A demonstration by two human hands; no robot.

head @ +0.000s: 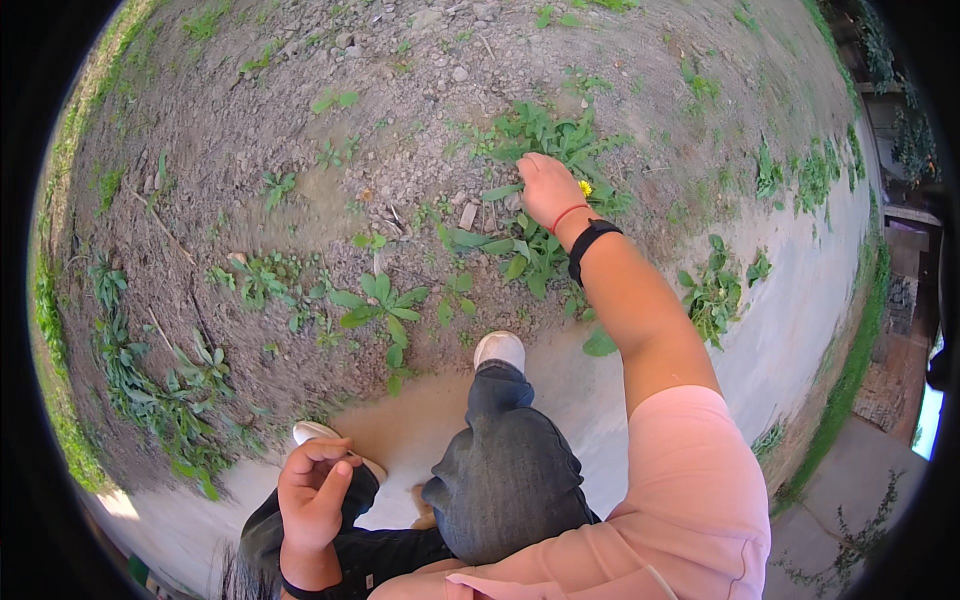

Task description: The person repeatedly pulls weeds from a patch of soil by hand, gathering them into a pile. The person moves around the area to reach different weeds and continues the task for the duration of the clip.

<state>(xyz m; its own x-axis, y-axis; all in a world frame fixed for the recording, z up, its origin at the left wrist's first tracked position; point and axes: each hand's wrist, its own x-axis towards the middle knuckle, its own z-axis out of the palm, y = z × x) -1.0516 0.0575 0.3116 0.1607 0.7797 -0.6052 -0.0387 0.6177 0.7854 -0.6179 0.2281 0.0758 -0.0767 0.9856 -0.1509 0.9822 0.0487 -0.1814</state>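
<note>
My right hand (551, 187) reaches down to a leafy weed (540, 129) with toothed green leaves. Its fingers are bent among or just over the leaves; whether they grip any cannot be made out. Beside the wrist shows a yellow dandelion-like flower (585, 188), and another leafy clump (536, 251) grows just below the hand. I hold my left hand (315, 484) above my left leg, its fingers curled and the thumb near the index finger. Anything pinched there is too small to tell.
Dry, stony soil (300, 202) bears scattered weeds, including a broad-leaved plant (382, 304). A pale paved strip (787, 262) borders the soil. My white shoe (501, 349) is at its edge. More weeds (157, 397) grow at left, and another clump (712, 292) sits right of my forearm.
</note>
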